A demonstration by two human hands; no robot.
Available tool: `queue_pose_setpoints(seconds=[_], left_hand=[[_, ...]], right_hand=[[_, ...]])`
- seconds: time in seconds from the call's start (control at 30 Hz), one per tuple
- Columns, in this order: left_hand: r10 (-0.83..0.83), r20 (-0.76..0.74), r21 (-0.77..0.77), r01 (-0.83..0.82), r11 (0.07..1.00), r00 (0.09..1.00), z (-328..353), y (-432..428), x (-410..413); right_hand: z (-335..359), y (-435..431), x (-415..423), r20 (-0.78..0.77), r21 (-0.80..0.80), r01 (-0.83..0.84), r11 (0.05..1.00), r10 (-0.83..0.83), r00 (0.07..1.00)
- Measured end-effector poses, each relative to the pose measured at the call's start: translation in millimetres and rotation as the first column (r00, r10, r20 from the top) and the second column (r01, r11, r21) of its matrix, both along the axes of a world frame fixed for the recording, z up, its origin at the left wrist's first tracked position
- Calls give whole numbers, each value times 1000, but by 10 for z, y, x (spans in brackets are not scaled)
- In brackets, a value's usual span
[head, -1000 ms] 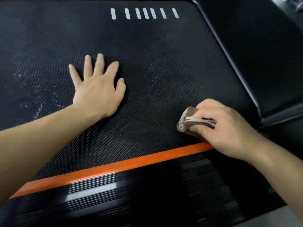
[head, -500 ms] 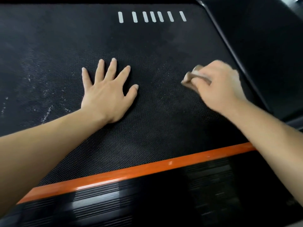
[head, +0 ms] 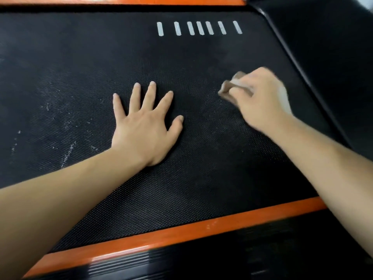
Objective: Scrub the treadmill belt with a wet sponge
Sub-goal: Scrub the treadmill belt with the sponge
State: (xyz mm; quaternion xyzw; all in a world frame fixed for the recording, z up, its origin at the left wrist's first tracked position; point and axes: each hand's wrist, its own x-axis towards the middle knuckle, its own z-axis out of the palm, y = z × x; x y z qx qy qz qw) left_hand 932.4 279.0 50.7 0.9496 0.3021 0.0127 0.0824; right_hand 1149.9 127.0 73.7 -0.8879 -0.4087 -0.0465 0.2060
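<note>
The black textured treadmill belt [head: 191, 178] fills most of the head view. My left hand [head: 145, 126] lies flat on it near the middle, fingers spread and straight. My right hand [head: 260, 100] is to the right of it, blurred, gripping a folded tan sponge [head: 226, 87] and pressing it against the belt. Only the sponge's left end shows past the fingers. White dusty streaks [head: 66, 152] mark the belt left of my left forearm.
An orange strip [head: 181, 233] and a black ribbed side rail [head: 201, 263] run along the near edge; another orange strip [head: 121, 0] lies at the far edge. Several white bars [head: 198, 28] are printed on the belt. A black side panel [head: 333, 67] rises at the right.
My right hand has carried the sponge from the near orange strip away from me up the belt. My left hand has stayed flat in place. The view has shifted, showing the far orange strip.
</note>
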Motion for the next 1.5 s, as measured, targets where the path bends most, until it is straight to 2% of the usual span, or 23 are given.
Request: queue_pose_setpoints(seconds=[0.07,0.1,0.13,0.2,0.27,0.4,0.43,0.47,0.57,0.6,0.77,0.8,0.93,0.97,1.07,1.13,1.27,1.33,1.4,1.5], left_hand=[[3,-3,4,-3,1000,1000,5,2,6],[4,-6,3,-4,1000,1000,9,2,7],[4,-9,1,-4,1000,1000,14,-4,9],[0,-14,-2,0,1000,1000,19,-7,16],[-5,-26,2,5,1000,1000,29,-5,19],[-26,-43,12,27,1000,999,50,8,36],[-29,-45,11,30,999,999,51,9,36],[-32,-44,7,32,999,999,54,11,35],[-34,-29,-9,33,999,999,54,14,24],[-32,-24,-10,32,999,999,52,17,21],[-32,-28,-19,31,999,999,53,22,26],[-32,-26,-21,32,999,999,55,21,24],[-30,-10,-28,29,999,1000,57,13,21],[-28,-8,-30,28,999,1000,57,17,20],[-28,-20,-32,27,999,999,55,18,17],[-35,-29,-28,34,999,999,59,20,25],[-73,-75,0,73,997,995,105,40,62],[-78,-100,-6,78,997,992,152,62,109],[-9,-85,-76,3,997,996,188,62,237],[138,-84,-184,-152,971,987,200,-44,527]], right_hand=[[18,-51,-150,-57,9,-176,984,177,983],[54,-49,-90,-57,17,-183,983,184,981],[78,-3,35,-37,31,-125,992,126,991],[113,146,314,6,40,91,995,-91,996],[80,260,382,29,34,153,988,-154,988],[18,228,83,-47,35,-155,987,156,987],[43,224,116,-51,30,-173,984,175,983],[59,262,227,-24,28,-140,990,140,990],[101,472,639,0,68,152,986,-152,988],[91,527,670,-6,75,191,979,-191,982],[3,513,327,-32,43,-111,993,113,993],[18,544,405,-19,49,-95,994,96,995],[77,796,797,-38,151,184,971,-181,983],[52,840,774,-26,147,174,974,-172,985],[-20,827,565,-10,69,-58,996,59,998],[34,804,623,-18,45,-99,994,100,995],[97,985,962,-18,110,158,981,-157,987],[87,1038,969,5,106,202,974,-203,979],[67,1043,896,-15,76,124,989,-123,992],[65,971,841,-34,33,-101,994,103,994]])
